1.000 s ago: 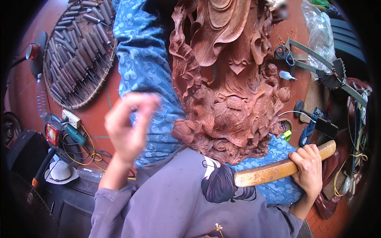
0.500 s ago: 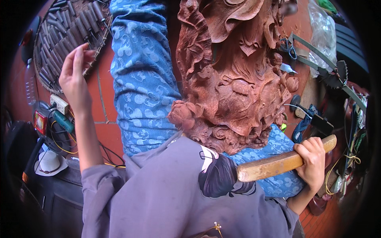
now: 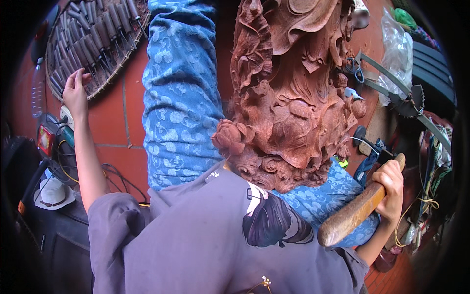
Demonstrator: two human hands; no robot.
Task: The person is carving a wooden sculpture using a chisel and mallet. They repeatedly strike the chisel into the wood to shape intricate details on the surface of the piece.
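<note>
My right hand (image 3: 390, 190) is wrapped round a worn wooden mallet (image 3: 350, 215), a flat bar-like club tilted over my right thigh. On the left, my left hand (image 3: 77, 94) is stretched out at the near edge of a round woven tray (image 3: 110, 81). Its fingers are loosely bent and apart, and nothing shows in them. Many dark-handled carving chisels (image 3: 81, 51) lie in that tray, their thin blades pointing mostly toward its right side. Between my legs lies a reddish-brown wood carving (image 3: 293, 122) with deep folds, scrolls and a flower bud (image 3: 232, 137) at its left.
A metal bow-like frame with a toothed part (image 3: 411, 100) is at the right, beside clear plastic (image 3: 394, 44). Cords and tools hang lower right. A white hat (image 3: 53, 192), cables and a power strip (image 3: 66, 115) are at the left on and near the red tile floor (image 3: 120, 127).
My left hand has reached leftward to the chisel tray. The mallet in my right hand has swung, its near end lower and further right. The whole view has shifted slightly.
</note>
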